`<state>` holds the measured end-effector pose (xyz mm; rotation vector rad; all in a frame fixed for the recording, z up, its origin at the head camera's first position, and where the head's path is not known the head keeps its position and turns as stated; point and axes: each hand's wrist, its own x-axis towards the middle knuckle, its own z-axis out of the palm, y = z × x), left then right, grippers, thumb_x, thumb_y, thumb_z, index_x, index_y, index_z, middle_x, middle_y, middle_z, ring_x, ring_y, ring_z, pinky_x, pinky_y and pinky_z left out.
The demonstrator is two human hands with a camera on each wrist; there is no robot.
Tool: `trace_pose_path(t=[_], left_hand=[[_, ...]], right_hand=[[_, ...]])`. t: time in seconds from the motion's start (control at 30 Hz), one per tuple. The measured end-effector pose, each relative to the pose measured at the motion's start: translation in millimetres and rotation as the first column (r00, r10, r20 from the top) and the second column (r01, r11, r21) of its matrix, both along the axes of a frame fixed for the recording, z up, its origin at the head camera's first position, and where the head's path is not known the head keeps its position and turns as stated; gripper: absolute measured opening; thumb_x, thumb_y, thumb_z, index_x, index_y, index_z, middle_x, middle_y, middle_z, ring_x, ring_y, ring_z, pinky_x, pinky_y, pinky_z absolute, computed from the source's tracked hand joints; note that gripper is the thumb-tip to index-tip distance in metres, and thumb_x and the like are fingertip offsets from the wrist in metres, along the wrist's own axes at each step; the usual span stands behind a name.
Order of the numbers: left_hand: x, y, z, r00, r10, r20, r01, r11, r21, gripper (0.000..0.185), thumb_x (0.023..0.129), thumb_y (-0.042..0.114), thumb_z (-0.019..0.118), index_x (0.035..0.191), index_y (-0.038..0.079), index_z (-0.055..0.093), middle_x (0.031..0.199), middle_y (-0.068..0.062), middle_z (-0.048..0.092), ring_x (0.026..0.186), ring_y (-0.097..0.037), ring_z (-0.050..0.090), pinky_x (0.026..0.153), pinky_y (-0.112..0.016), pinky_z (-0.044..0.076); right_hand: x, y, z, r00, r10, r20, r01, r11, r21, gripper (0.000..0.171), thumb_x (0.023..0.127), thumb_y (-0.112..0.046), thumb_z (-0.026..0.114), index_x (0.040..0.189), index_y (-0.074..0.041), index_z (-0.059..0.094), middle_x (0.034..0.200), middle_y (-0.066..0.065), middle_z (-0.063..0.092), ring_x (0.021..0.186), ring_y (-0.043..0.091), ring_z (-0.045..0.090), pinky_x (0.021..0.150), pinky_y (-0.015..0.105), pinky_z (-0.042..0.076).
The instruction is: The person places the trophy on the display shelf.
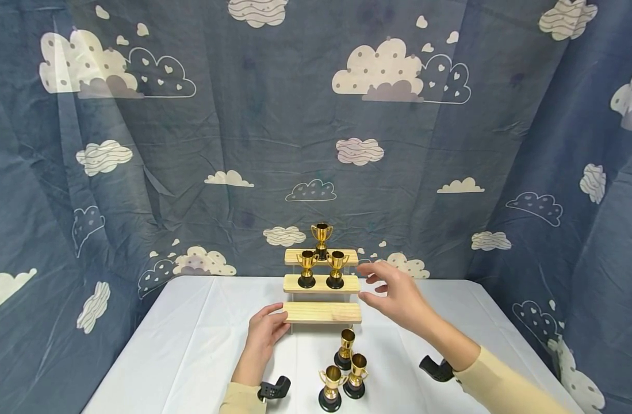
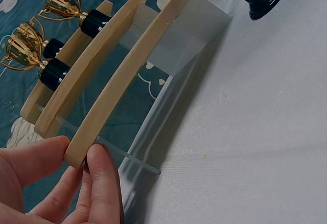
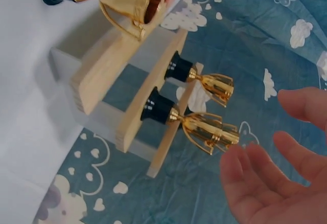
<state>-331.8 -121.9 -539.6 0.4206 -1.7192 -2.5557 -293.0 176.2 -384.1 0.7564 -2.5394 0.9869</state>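
Trophies fill the upper steps of the wooden riser [image 1: 322,312]: one on the top step [image 1: 321,237] and two on the middle step [image 1: 321,268], while its bottom step is bare and three more trophies [image 1: 345,371] stand on the white tabletop [image 1: 191,345] just in front, so about half the set looks placed. Your left hand [image 1: 264,333] pinches the left end of the bottom step, and your right hand [image 1: 395,296] hovers beside the middle step's right end, its grip wide and holding nothing.
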Motion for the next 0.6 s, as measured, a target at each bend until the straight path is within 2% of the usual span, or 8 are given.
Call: trace_pose_path(t=[0.43,0.6], left_hand=[[1.4,0.6,-1.8,1.000,-0.012,-0.008,0.012,1.000,-0.011,0.042,0.088,-0.002,0.068,0.130,-0.006,0.059,0.110,-0.021,0.065,0.087,-0.020,0.069,0.075,-0.030,0.060],[1.1,1.0,-1.7,1.000,-0.013,-0.003,0.013,1.000,-0.011,0.043,0.088,-0.002,0.068,0.130,-0.006,0.059,0.111,-0.021,0.065,0.087,-0.020,0.069,0.075,-0.029,0.060]], right_hand=[[15.1,3.9,-25.6,0.997,0.035,0.067,-0.035,0.999,-0.009,0.047,0.084,-0.013,0.082,0.127,-0.024,0.065,0.119,-0.011,0.063,0.099,0.012,0.064,0.081,0.036,0.059],[17.5,2.7,-34.5,0.989,0.063,0.135,-0.064,0.998,0.002,0.047,0.085,-0.016,0.082,0.126,-0.029,0.064,0.121,-0.014,0.062,0.101,0.012,0.064,0.082,0.036,0.059]])
